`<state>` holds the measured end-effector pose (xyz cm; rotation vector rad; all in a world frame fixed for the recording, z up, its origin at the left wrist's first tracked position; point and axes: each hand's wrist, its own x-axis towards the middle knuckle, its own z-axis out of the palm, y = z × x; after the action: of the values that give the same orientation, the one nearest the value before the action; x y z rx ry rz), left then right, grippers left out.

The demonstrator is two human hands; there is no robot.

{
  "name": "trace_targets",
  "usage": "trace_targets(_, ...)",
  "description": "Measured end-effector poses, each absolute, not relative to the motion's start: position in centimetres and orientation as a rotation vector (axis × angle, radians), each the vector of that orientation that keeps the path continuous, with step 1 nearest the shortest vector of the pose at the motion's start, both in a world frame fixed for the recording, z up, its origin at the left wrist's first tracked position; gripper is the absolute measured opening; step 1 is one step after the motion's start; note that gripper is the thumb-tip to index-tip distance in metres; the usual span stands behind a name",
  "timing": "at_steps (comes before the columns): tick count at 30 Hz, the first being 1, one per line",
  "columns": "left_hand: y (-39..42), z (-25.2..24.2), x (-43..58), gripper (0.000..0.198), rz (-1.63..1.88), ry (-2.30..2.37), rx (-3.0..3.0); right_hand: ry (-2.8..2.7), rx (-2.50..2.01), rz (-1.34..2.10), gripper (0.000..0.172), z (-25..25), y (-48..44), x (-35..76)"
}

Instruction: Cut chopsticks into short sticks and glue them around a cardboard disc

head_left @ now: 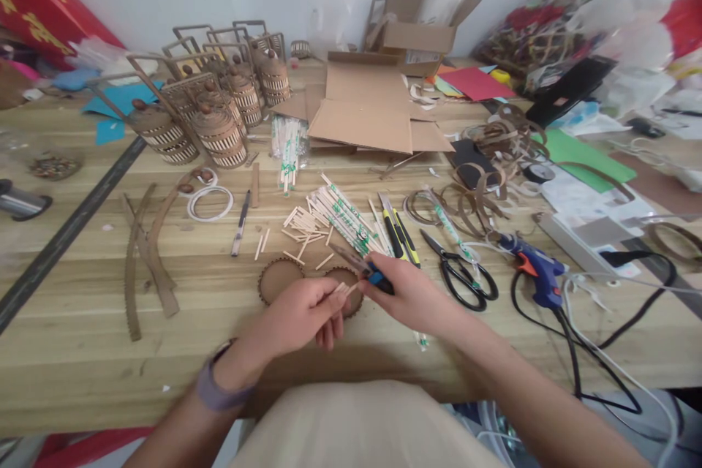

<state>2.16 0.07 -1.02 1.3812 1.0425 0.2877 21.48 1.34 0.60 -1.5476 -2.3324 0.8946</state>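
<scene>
My left hand [300,313] pinches a few short pale wooden sticks [344,288] between thumb and fingers. Wrapped around the dark handles of a pair of pliers [349,259] is my right hand [409,294]; its fingertips also touch the end of one stick. The jaws of the pliers point up and left, above the sticks. Beneath my hands lie two round brown discs with notched rims, the left disc [281,281] mostly visible and the right disc [354,301] partly covered. Just beyond them is a loose pile of cut sticks [307,222] beside paper-wrapped chopsticks [345,213].
Utility knives [399,231], black scissors [466,279] and a blue glue gun [537,269] with trailing cables lie to the right. Several lidded slatted baskets [219,137] stand at the back left. Flattened cardboard [362,110] lies behind; a pen [240,224] and white coil [210,203] lie left.
</scene>
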Motion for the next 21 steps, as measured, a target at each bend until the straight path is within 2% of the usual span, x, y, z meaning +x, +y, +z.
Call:
trace_targets(2,0.3,-0.8,1.5,0.042,0.363,0.915,1.141,-2.264,-1.348,1.118,0.011,1.8,1.7,22.5)
trace_targets(5,0.6,-0.7,1.6,0.045,0.485,0.931,0.961,-2.253,-1.183,1.238,0.01,3.1,1.5,22.9)
trace_targets(11,0.4,-1.4,3.7,0.034,0.582,1.016,0.836,-2.368,-1.317,1.031,0.003,2.3,0.4,21.1)
trace_targets(15,0.1,-1.9,4.0,0.04,0.55,0.994,0.821,-2.356,-1.426,0.81,0.01,1.2,0.7,20.6)
trace_targets(21,0.1,-1.8,3.5,0.04,0.545,0.954,0.755,-2.094,-1.518,0.859,0.031,0.0,0.9,20.6)
